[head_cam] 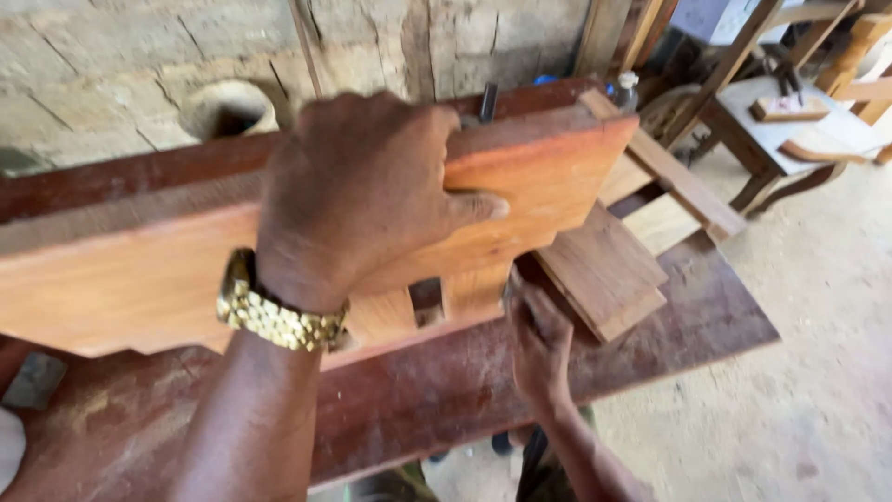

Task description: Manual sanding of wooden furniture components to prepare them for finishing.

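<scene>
Gripping the board on edge over the surface, your left hand clamps its top, while your right hand, at 5 o'clock, pinches its lower edge.

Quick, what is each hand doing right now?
Left hand: closed over the top edge of the orange wooden board, gripping it.
Right hand: at the board's lower edge; grip cannot be told.

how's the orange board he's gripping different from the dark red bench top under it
The orange board is pale orange and clean; the bench top is dark red-brown, worn and dusty. The board stands on edge, gripped along its top by the left hand, with the right hand at its lower edge; the bench top lies flat. The board's lower edge has a notch cut in it; the bench top's edge runs straight. Both are wood.
</scene>
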